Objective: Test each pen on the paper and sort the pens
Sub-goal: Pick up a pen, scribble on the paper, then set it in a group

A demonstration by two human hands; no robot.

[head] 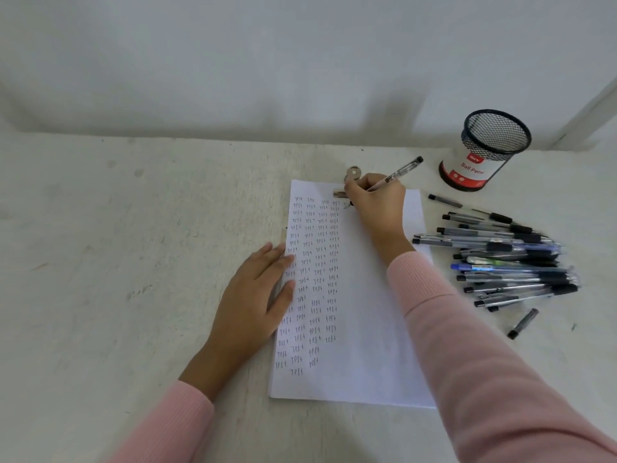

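Pens (507,262): a loose heap lies on the counter (133,262) just right of the paper, the barrels running mostly left to right, some overlapping.
Sleeves (467,345): pink ribbed cuffs cover both forearms, coming in from the near edge.
Paper (367,329): a white sheet lies flat on the counter, its long side running near to far. Columns of the small handwritten word "test" fill its left half.
Short dark piece (523,324): lies alone on the counter, just near of the heap; too blurred to tell what it is.
Left grip (257,295): open and flat, with straight fingers pressing the left edge of the paper and the palm on the counter.
Single pen (445,201): lies apart on the far side of the heap.
Right grip (377,205): closed around one pen at the far end of the paper.
Held pen (397,173): a clear barrel with a dark cap end, slanting up toward the far right; its tip is hidden behind the fingers.
Keys (352,173): metal pieces at the paper's far edge, just beside the right grip.
Mesh cup (484,152): black wire, with a red and white label reading "Ball Pens", standing on the counter far right of the paper.
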